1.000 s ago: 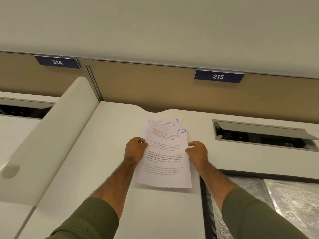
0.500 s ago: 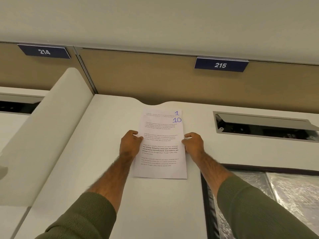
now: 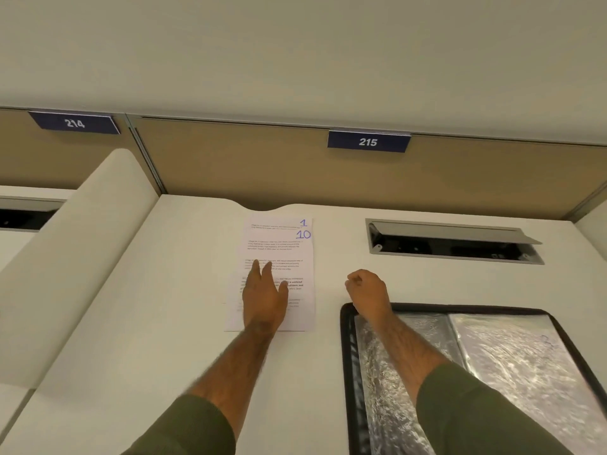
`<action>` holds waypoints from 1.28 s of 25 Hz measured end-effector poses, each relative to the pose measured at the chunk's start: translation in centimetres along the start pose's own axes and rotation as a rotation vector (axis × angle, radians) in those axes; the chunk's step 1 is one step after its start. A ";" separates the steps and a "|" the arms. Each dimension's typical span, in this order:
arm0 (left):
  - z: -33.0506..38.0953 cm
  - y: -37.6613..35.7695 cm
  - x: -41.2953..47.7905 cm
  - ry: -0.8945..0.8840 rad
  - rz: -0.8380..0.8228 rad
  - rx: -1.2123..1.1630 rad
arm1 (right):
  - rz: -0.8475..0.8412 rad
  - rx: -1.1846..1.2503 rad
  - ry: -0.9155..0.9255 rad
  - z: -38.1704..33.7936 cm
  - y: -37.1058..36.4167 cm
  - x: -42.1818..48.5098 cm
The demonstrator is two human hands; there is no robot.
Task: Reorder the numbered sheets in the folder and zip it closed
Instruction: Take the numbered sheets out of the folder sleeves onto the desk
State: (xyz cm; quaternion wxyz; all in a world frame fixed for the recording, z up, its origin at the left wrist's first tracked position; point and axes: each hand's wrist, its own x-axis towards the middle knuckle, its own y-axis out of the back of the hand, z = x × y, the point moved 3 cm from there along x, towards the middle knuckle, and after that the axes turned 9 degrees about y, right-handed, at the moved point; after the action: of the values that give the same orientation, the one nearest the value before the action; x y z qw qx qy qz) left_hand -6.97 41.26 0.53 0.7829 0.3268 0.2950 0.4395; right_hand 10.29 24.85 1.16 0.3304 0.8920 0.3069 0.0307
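Observation:
Two printed sheets lie stacked on the white desk point(image 3: 164, 307). The top sheet, marked 10 point(image 3: 295, 257), covers most of the sheet marked 1 point(image 3: 279, 223), whose top strip shows above it. My left hand point(image 3: 264, 297) rests flat on the top sheet with straight fingers. My right hand point(image 3: 366, 292) hovers to the right of the sheets with its fingers curled and holds nothing. The open black-edged folder point(image 3: 345, 356) with clear plastic sleeves lies at the lower right, under my right forearm.
A grey cable hatch point(image 3: 453, 241) stands open in the desk at the back right. A white curved divider point(image 3: 75, 257) rises on the left. Tan panels with labels 214 point(image 3: 75, 123) and 215 point(image 3: 368, 141) close off the back.
Both hands let go of the sheet's side edges. The left hand moved onto the sheet and lies flat on it. The right hand drew away to the right, towards the folder.

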 end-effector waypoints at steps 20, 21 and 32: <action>24.3 -30.5 -36.9 -0.483 -0.342 0.439 | -0.184 -0.612 0.197 29.9 35.8 -12.4; 24.9 -31.5 -37.8 -0.478 -0.355 0.460 | -0.195 -0.605 0.198 30.4 36.4 -12.1; 26.7 -35.8 -40.9 -0.444 -0.373 0.645 | -0.359 -0.635 0.338 31.3 36.2 -7.3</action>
State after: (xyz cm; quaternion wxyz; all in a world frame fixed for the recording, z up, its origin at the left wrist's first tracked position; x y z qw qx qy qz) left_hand 12.77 -15.83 -3.54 0.7512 0.5825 0.2956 0.0947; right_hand 31.48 -18.63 -0.16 0.5346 0.6602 0.4831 0.2121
